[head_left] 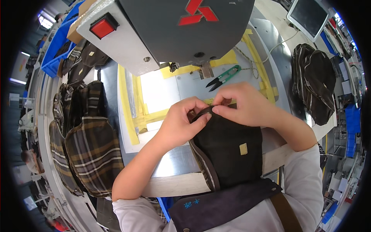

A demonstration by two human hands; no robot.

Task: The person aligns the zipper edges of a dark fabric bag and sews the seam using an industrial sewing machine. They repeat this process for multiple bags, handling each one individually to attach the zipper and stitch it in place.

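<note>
- Dark brown cloth piece, with metal-toothed zip along its left side and pale tab: placed at the near edge of the surface, its lower end reaching the lap.
- Handling, as judged: light and soft, readily creased, not fragile; stiffer along the zip, where the teeth may be felt as slick. Best taken by the zip's edge, with the flat cloth supported beneath.
- Left grip: narrow; the zip's curved upper end is pinched between thumb and fingers.
- Right grip: narrow; the upper edge is pinched just beside the left.
- Surface: metal, edged with pale board; marked out with yellow tape. Green-handled snips are laid beyond the right grip, beneath the grey machine head, which is fitted with a red switch.
- Left side: plaid pieces are heaped; a blue bin is set farther off.
- Right side: dark zippered pieces are stacked below a screen.
- Room: workstations are seen at both rims, details indistinct.
</note>
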